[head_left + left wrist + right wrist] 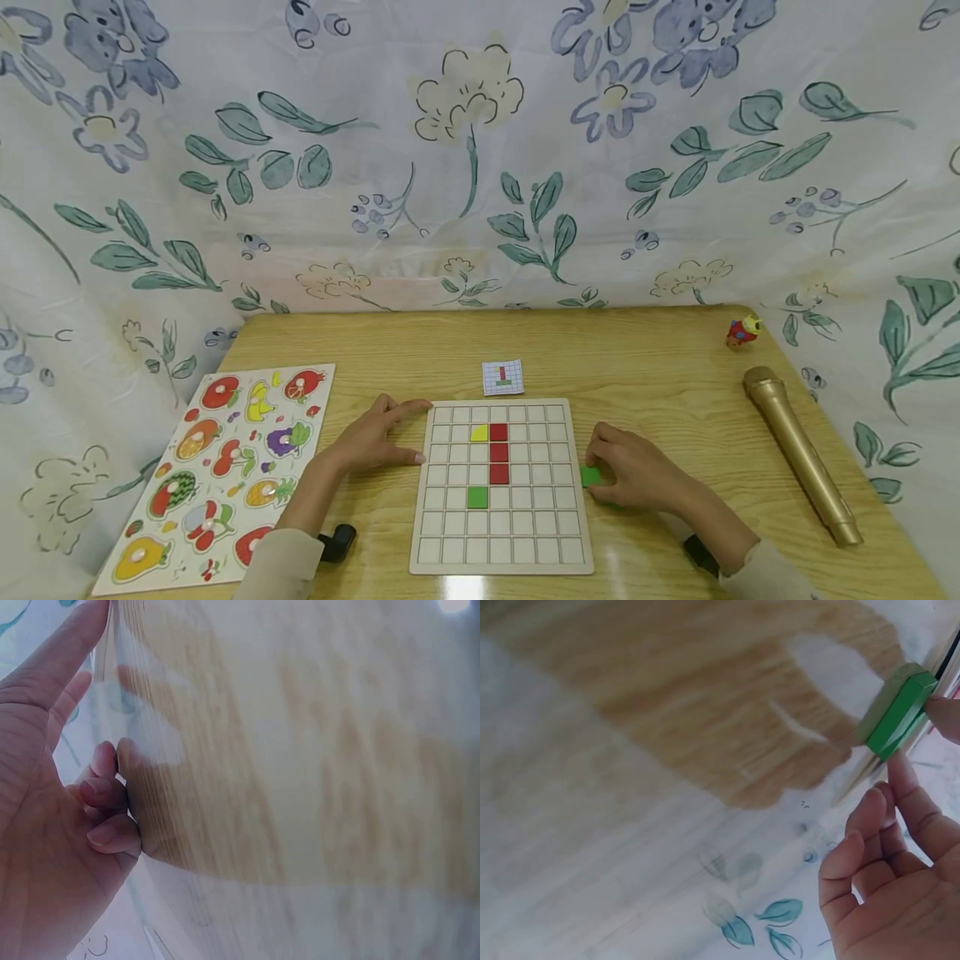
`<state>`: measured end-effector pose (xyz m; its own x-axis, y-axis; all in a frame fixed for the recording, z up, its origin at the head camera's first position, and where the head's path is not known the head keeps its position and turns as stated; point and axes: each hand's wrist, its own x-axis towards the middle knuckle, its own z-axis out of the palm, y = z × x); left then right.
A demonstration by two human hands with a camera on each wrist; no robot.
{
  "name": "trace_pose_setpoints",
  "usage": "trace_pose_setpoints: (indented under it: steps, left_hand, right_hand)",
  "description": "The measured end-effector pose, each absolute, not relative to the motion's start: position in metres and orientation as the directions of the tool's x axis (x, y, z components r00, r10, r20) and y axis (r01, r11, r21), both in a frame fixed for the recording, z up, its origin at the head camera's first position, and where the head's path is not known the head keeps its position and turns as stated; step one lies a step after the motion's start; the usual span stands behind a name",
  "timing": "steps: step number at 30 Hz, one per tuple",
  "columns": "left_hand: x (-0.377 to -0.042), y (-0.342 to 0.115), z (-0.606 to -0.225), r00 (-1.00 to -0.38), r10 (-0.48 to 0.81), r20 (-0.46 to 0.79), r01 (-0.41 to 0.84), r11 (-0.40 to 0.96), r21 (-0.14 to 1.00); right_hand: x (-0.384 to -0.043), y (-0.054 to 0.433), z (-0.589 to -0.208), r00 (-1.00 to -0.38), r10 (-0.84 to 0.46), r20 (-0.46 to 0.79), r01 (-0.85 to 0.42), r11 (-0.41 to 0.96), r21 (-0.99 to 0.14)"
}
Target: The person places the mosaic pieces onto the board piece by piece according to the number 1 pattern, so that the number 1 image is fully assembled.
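Note:
A wooden grid board (450, 550) lies on the table. In its cells sit a yellow piece with a curved edge (480, 433), a column of three red squares (498, 453) and one green square (477, 497). My left hand (377, 435) touches the board's left edge with thumb and forefinger spread; in the left wrist view its other fingers are loosely bent. Just off the right edge, my right hand (633, 468) pinches a green square block (904, 712) between thumb and forefinger. A bit of green also shows under that hand in the head view.
Behind the board lies a small pattern card (502, 377). A fruit puzzle board (176, 533) covers the table's left side. At the right are a gold microphone (802, 454) and a small red and yellow figurine (743, 332). A floral curtain (480, 250) hangs behind.

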<state>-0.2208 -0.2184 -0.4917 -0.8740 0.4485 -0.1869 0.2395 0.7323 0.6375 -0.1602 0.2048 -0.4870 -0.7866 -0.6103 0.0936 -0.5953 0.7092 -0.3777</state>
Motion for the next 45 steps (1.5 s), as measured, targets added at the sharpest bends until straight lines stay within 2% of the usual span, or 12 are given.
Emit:
trace_pose_setpoints:
  steps: [16, 28, 45]
  left_hand:
    - [-0.221, -0.220, -0.496, -0.875, 0.449, -0.181, 0.244, 0.732, 0.636]
    - [-0.220, -0.219, -0.494, -0.875, 0.451, -0.174, 0.247, 0.726, 0.642]
    - [-0.219, -0.219, -0.492, -0.876, 0.448, -0.180, 0.249, 0.738, 0.628]
  right_hand:
    - [-0.160, 0.203, -0.478, -0.773, -0.624, 0.119, -0.618, 0.696, -0.367]
    - [-0.161, 0.185, -0.473, -0.759, -0.643, 0.106, -0.630, 0.682, -0.371]
    - [-0.167, 0.154, -0.474, -0.713, -0.696, 0.090, -0.682, 0.657, -0.321]
